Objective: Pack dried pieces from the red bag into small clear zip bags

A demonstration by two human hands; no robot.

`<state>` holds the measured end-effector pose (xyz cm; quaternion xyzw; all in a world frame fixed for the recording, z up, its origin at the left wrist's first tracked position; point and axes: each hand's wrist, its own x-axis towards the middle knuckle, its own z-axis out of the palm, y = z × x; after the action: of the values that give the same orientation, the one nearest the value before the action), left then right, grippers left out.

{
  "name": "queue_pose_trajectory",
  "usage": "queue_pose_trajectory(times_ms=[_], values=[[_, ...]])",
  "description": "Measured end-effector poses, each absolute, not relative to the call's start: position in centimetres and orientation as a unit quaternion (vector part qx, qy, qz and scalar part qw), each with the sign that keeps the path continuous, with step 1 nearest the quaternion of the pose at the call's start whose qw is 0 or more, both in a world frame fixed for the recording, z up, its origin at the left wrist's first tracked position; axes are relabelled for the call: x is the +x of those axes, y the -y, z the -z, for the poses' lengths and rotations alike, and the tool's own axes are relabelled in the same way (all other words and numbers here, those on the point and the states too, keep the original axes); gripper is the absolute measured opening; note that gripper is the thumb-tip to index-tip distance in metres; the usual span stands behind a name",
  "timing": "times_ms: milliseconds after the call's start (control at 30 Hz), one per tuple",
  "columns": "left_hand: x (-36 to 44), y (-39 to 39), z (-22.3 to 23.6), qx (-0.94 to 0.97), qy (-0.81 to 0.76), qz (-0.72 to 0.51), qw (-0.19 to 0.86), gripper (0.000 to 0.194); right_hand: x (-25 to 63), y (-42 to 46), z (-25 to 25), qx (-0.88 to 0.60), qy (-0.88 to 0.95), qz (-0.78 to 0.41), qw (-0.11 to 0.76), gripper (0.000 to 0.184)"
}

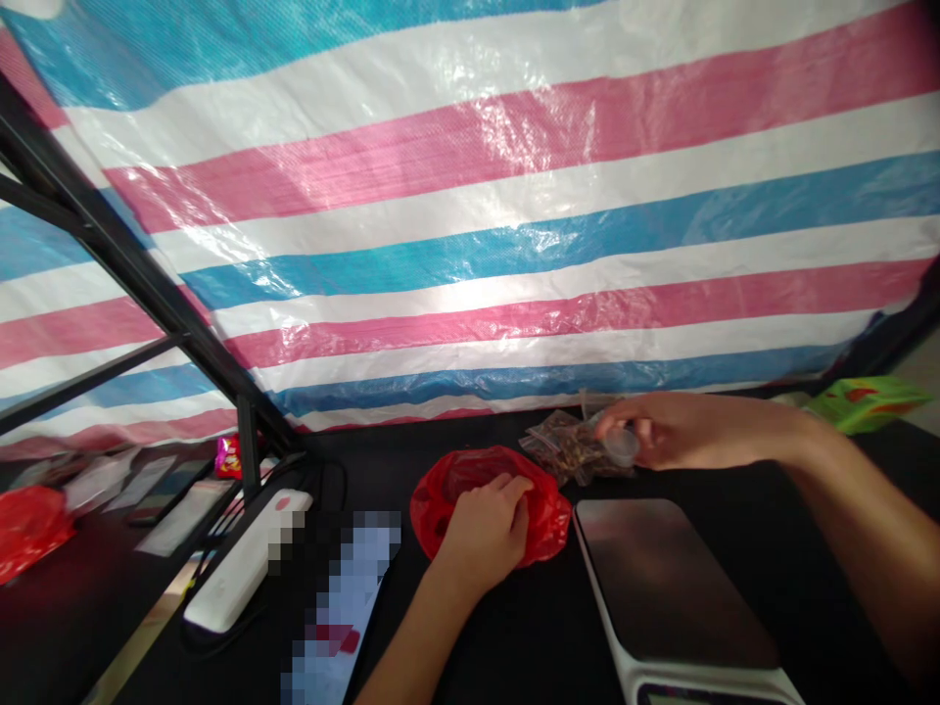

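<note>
My left hand (489, 524) rests on a red plastic bag (547, 509) on the black table, with its fingers curled into the bag's opening. My right hand (686, 431) hovers further back and to the right, pinching a small clear plastic cup (621, 446). Just under and behind that hand lie clear zip bags with brown contents (562, 441). A kitchen scale with a steel platform (665, 578) sits in front of my right hand, nothing on its plate.
A striped pink, blue and white tarp (477, 215) hangs behind the table on a black metal frame (246, 441). A white power strip (246, 568) lies at left. A green packet (867, 401) sits far right, another red bag (29, 529) far left.
</note>
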<state>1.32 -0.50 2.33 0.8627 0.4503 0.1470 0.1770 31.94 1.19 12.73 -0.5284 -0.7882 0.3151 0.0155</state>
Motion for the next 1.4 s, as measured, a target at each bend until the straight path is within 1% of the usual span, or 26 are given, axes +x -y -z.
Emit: queue_pose_trajectory(times_ms=[67, 100, 167, 233, 300, 367, 433, 567, 733, 900, 1000, 1100, 1167, 1300, 1400], values=[[1.6, 0.7, -2.2, 0.867, -0.439, -0.159, 0.172, 0.032, 34.9, -1.1, -13.4, -0.575, 0.749, -0.329, -0.007, 0.053], [1.7, 0.8, -2.1, 0.868, -0.436, -0.167, 0.166, 0.032, 36.0, -1.1, -13.5, -0.593, 0.735, -0.327, -0.018, 0.050], [1.9, 1.0, -2.0, 0.871, -0.430, -0.183, 0.150, 0.030, 37.1, -1.3, -13.2, -0.613, 0.724, -0.317, -0.005, 0.047], [2.0, 1.1, -1.9, 0.880, -0.414, -0.190, 0.134, 0.029, 37.1, -1.6, -12.3, -0.613, 0.721, -0.323, 0.013, 0.047], [2.0, 1.0, -1.8, 0.889, -0.396, -0.194, 0.124, 0.029, 36.3, -2.1, -11.0, -0.610, 0.706, -0.358, 0.023, 0.047], [1.8, 0.8, -1.6, 0.892, -0.388, -0.199, 0.119, 0.028, 35.6, -2.6, -9.7, -0.617, 0.680, -0.396, 0.022, 0.044], [1.7, 0.7, -1.4, 0.891, -0.389, -0.206, 0.115, 0.028, 35.2, -3.0, -8.7, -0.622, 0.672, -0.403, 0.018, 0.040], [1.6, 0.5, -1.2, 0.886, -0.393, -0.220, 0.106, 0.027, 36.0, -3.3, -8.6, -0.624, 0.684, -0.377, 0.031, 0.043], [1.8, 0.7, -1.4, 0.882, -0.377, -0.267, 0.091, 0.027, 35.9, -3.6, -9.7, -0.607, 0.743, -0.275, 0.066, 0.034], [1.9, 1.2, -1.7, 0.857, -0.349, -0.363, 0.111, 0.028, 33.9, -4.3, -9.5, -0.558, 0.776, -0.286, 0.068, 0.022], [1.8, 1.3, -1.9, 0.834, -0.342, -0.413, 0.129, 0.029, 33.1, -4.1, -10.1, -0.539, 0.784, -0.293, 0.092, 0.024], [1.7, 1.3, -2.0, 0.827, -0.342, -0.425, 0.134, 0.028, 32.4, -3.6, -10.8, -0.525, 0.788, -0.294, 0.130, 0.028], [1.7, 1.4, -2.0, 0.830, -0.337, -0.422, 0.138, 0.028, 31.8, -3.4, -10.6, -0.538, 0.788, -0.275, 0.118, 0.029], [1.9, 1.5, -2.0, 0.836, -0.327, -0.415, 0.148, 0.028, 30.9, -3.8, -8.7, -0.578, 0.787, -0.209, 0.052, 0.030], [1.9, 1.5, -2.0, 0.842, -0.319, -0.411, 0.145, 0.028, 30.2, -4.1, -8.0, -0.574, 0.797, -0.179, 0.059, 0.027]])
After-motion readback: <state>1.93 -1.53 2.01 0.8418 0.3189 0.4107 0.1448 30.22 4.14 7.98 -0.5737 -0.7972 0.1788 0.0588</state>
